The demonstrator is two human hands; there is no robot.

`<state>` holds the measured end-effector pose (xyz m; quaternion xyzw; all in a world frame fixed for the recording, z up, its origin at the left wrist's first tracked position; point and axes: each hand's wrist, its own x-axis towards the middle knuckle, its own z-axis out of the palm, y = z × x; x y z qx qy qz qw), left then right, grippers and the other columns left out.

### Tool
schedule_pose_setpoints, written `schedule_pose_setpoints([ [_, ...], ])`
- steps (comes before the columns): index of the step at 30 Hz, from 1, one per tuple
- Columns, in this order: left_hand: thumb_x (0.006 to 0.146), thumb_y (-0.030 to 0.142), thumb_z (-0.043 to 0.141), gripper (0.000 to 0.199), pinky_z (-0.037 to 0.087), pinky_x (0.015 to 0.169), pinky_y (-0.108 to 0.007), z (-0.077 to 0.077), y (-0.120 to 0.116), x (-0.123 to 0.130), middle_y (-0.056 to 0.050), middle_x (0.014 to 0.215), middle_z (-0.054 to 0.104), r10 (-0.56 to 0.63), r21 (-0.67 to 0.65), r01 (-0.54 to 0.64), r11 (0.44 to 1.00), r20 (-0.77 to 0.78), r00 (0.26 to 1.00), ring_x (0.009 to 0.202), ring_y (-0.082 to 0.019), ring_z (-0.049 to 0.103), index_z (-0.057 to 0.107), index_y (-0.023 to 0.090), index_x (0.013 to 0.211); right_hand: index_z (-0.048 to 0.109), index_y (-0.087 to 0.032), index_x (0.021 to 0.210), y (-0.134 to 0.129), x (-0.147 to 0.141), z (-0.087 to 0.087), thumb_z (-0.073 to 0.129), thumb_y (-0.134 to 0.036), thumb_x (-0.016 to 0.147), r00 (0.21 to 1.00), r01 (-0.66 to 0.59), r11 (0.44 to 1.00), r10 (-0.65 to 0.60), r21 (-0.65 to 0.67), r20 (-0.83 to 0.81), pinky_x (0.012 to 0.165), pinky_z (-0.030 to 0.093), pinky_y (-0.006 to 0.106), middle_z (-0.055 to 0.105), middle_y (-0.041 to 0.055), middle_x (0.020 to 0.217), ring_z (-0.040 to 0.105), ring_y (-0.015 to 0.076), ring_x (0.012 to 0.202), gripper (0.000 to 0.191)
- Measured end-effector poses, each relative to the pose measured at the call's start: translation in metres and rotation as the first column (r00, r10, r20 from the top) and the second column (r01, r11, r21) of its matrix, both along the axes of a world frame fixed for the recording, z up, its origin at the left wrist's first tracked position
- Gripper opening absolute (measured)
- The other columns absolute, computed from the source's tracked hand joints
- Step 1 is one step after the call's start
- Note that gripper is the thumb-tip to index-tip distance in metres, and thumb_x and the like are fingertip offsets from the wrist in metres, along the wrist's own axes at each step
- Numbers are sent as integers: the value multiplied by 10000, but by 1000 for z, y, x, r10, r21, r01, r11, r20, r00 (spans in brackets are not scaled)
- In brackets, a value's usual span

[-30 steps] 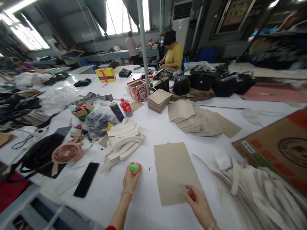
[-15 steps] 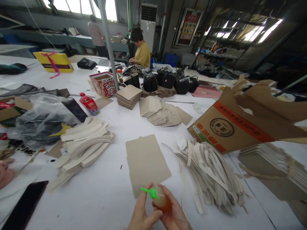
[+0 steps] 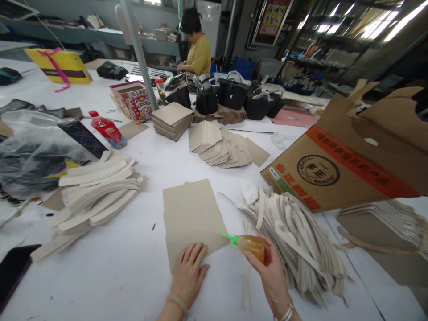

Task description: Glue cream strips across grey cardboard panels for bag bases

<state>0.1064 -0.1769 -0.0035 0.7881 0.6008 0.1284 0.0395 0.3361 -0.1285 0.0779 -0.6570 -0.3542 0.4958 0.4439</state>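
Observation:
A flat grey-beige cardboard panel point(image 3: 192, 214) lies on the white table in front of me. My left hand point(image 3: 190, 272) rests on its near edge, fingers stretched out and holding nothing. In my right hand point(image 3: 269, 267) is a glue bottle point(image 3: 251, 246), tilted on its side. The bottle is see-through with amber liquid in it and a thin green nozzle, which points left over the panel's right edge. Whether the nozzle tip touches the panel I cannot tell. Close by on the right lies a heap of pale strips point(image 3: 294, 240).
Curved pale strips point(image 3: 100, 187) lie at left, near a phone point(image 3: 16, 272) and a red bottle point(image 3: 107, 129). Stacked panels point(image 3: 172, 120) and fanned pieces point(image 3: 220, 145) sit further back. A large carton point(image 3: 321, 169) leans at right. Behind black bags point(image 3: 232, 94) works a person point(image 3: 197, 47).
My hands have parted. The left has let go of the bottle and come down on the panel; the right has carried the bottle rightward, its nozzle now over the panel's edge. The view has shifted.

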Motion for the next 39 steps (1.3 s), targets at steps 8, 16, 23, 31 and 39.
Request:
schedule_pose_setpoints([
  [8,835,356,462,470,307,970,-318,-6,0,-1,15,1272,500,-24,50,28,998,-73,997,1153,-163,414,378,270,1289,507,-215,1114,-2,-8,-11,750,-286,551,974,-135,976,99,171,204,947,411,402,541,85,1165,508,265,1077,617],
  [16,826,369,474,477,301,975,-311,-5,0,0,26,1265,507,-26,63,32,998,-100,995,1148,-160,417,384,272,1285,470,-257,1118,3,-4,-7,740,-241,596,891,44,986,-111,-160,-439,793,492,389,597,55,1077,587,241,953,588],
  [23,822,368,479,474,316,959,-314,-7,1,1,12,1264,507,-22,72,28,997,-90,996,1146,-169,424,398,268,1277,532,-261,1110,10,15,-1,635,-319,717,724,42,970,-195,-240,-661,752,491,362,595,70,1135,588,237,955,411],
  [31,820,393,474,479,316,962,-312,-9,1,2,15,1262,508,-19,71,27,997,-115,993,1138,-170,428,395,278,1278,490,-280,1180,19,23,-3,665,-251,686,781,17,992,-91,-124,-618,715,497,329,622,61,1088,614,215,874,525],
  [39,822,384,469,490,302,979,-322,-12,-1,2,26,1284,489,-19,50,27,998,-150,988,1153,-174,412,375,277,1292,501,-235,1125,20,16,-12,626,-329,716,859,-62,996,22,-62,-512,889,429,484,587,96,1147,564,279,1025,438],
])
